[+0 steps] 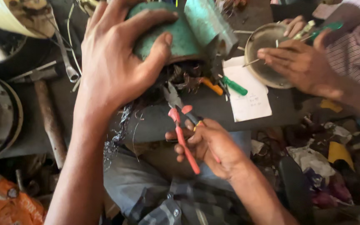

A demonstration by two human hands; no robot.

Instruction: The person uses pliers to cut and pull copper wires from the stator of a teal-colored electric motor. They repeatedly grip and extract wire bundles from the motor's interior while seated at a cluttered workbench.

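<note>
L hand (pixel 117 62) clamps the motor (pixel 176 33), R hand (pixel 209 146) grips pliers (pixel 180 121) w/ jaws apart; they could slip off the wire (pixel 184 77) & nick my thumb.

A dark, worn desk (pixel 221 109) fills the upper part of the view, lit by soft daylight (no lamp shows). Below its near edge the floor (pixel 334 166) is strewn with scraps, with orange sheeting (pixel 5 204) beneath the near left corner.

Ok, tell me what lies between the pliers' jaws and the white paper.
In the head view, between pliers and white paper lie an orange-handled tool and a green-handled screwdriver.
</note>
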